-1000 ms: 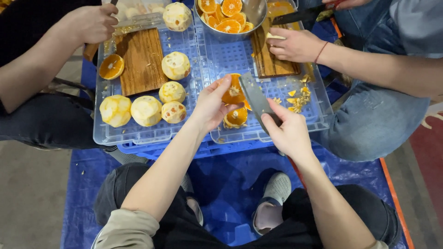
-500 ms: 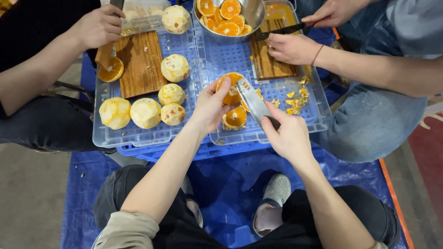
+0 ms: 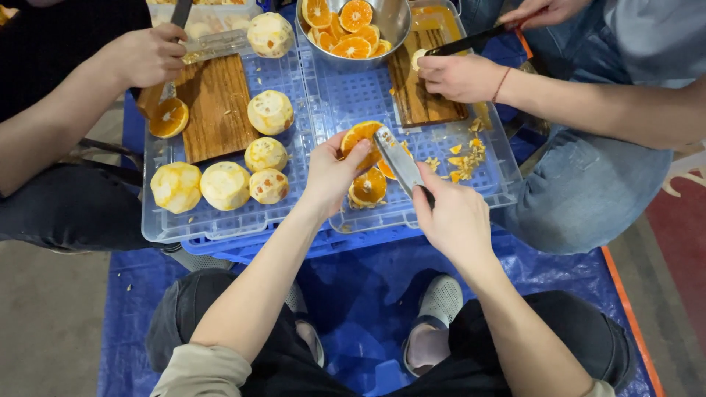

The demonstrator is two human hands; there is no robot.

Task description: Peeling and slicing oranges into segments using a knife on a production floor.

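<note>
Over the right-hand clear plastic tray point(image 3: 485, 192), pretty much dead centre of the view, the left hand point(image 3: 332, 175) is pinching an orange slice point(image 3: 359, 137) between thumb and fingertips, holding it up just off the tray. The right hand point(image 3: 454, 218) sits just to the right and a bit nearer, wrapped tight around the handle of a knife point(image 3: 398, 159), and the flat silver blade angles up and left so its tip is right against the slice's right edge. Directly below the held slice, between the two hands, another cut orange piece point(image 3: 367, 188) lies face up on the tray, and a scatter of little peel bits point(image 3: 462, 156) sits further right. On the left tray point(image 3: 158, 220) there's a row of peeled whole oranges point(image 3: 225, 185) next to a wooden cutting board point(image 3: 216, 107), with a half orange point(image 3: 168, 117) at the board's left edge. At the far side a metal bowl point(image 3: 393, 26) is loaded with orange slices. Two other people are working too: one hand point(image 3: 143, 55) on the far left grips a knife over that board, and another hand point(image 3: 460, 76) on the far right rests on a second wooden board point(image 3: 419, 103).
</note>
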